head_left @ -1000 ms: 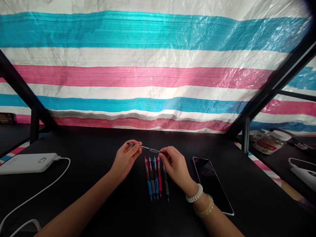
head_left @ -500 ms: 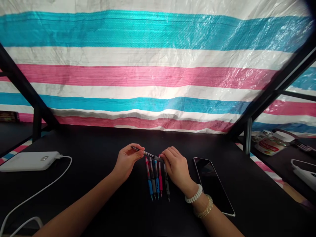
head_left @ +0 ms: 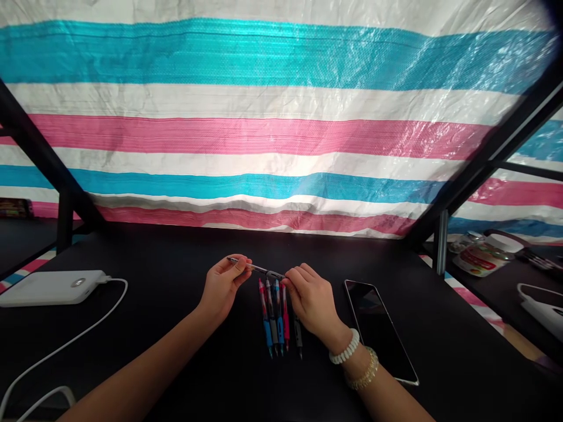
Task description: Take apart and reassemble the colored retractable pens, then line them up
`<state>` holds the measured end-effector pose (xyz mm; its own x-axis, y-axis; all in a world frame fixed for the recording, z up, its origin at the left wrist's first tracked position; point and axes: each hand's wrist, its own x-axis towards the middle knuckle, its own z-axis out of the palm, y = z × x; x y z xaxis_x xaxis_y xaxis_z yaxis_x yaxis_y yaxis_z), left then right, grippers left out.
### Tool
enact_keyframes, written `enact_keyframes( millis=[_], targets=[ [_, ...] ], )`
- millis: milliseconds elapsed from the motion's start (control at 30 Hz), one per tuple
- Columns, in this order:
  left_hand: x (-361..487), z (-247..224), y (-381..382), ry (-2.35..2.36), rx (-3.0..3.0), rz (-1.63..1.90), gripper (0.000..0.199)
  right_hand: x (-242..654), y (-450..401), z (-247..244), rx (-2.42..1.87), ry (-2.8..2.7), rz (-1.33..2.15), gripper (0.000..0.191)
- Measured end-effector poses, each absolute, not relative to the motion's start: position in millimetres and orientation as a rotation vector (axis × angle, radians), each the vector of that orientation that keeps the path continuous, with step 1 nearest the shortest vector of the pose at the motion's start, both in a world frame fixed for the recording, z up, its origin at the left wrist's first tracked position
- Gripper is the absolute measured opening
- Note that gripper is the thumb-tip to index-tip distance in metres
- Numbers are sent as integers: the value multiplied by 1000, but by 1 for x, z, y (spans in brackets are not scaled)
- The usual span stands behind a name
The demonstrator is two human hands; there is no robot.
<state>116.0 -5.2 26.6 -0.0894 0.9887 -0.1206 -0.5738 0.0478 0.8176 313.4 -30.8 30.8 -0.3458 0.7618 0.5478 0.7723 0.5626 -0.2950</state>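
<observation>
Between the left hand [head_left: 221, 288] and right hand [head_left: 313, 296], a pen [head_left: 275, 275] is held, pinched at both ends. Since the previous frame, the left hand has shifted slightly left. Below the right hand, a grey-gripped pen [head_left: 298, 335] is now more covered. Right fingers hide the held tip.

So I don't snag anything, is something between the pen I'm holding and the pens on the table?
Only your right hand: it hides the upper part of the rightmost pen. Nothing else visible stands between the held pen and the other four pens.
</observation>
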Motion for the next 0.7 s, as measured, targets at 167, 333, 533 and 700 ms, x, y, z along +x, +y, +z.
enact_keyframes(
  millis=[167,333,533,700],
  targets=[
    [115,24,-6,861,674,1461,28,313,-31,29,-1241,-2056,53,34],
    [114,25,-5,855,721,1487,28,313,-31,27,-1258,-2018,187,37],
    [113,24,-3,848,744,1494,27,313,-28,25,-1316,-1988,416,39],
    [112,26,-5,813,823,1504,22,313,-27,23,-1281,-1860,734,43]
  ],
)
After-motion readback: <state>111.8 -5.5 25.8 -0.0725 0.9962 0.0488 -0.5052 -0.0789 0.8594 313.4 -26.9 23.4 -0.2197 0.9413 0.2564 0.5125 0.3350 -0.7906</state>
